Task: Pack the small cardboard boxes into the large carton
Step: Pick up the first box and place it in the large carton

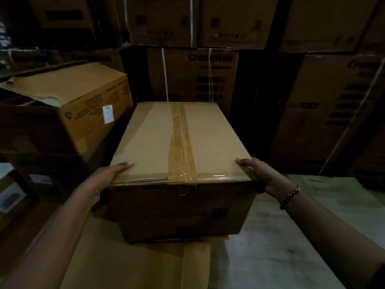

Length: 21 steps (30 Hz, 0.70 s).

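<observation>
The taped-shut large carton (158,140) sits on a flat cardboard sheet (135,265), with stacked boxes (187,80) behind it. The left hand (104,178) clasps its near left corner and the right hand (264,176) its near right corner, thumbs on top. The fingers are hidden down its sides, probably curled.

Back: stacked cartons (208,80) form wall just behind taped carton (158,138), no passage there. Left: tilted box (87,101) near carton's far corner, only narrow dark gap between. Right: pale floor (291,236) open beside carton, room for arm. Near side: flat cardboard sheet (135,265) lies low, no obstruction. Left hand (100,182) and right hand (268,178) occupy carton's near top corners.
</observation>
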Each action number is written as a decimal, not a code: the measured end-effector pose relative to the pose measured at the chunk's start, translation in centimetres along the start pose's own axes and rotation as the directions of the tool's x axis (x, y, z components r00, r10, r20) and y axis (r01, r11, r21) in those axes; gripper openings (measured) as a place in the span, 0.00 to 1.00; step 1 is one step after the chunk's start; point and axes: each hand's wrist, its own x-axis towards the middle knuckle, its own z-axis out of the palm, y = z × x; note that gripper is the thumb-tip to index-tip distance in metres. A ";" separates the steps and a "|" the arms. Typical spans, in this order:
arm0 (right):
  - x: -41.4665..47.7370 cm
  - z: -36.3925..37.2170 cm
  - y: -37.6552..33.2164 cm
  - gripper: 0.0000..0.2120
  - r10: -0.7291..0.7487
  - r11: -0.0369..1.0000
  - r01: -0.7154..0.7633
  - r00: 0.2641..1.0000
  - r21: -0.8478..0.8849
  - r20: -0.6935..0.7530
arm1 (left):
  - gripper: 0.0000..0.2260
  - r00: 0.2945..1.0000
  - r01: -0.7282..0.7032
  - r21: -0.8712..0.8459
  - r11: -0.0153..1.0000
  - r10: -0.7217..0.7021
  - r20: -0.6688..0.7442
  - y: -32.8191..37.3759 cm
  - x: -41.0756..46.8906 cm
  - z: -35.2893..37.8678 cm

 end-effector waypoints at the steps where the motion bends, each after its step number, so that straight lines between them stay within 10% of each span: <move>1: -0.5 -1.1 0.0 0.20 -0.002 1.000 0.002 1.000 0.014 0.008 | 0.34 1.000 -0.009 -0.009 1.000 0.009 0.017 0.2 -0.4 1.0; 21: -3.8 -32.7 7.1 0.28 -0.219 0.974 0.207 0.964 -0.094 -0.150 | 0.46 0.966 -0.150 -0.127 0.981 0.172 0.195 -3.1 -5.6 32.8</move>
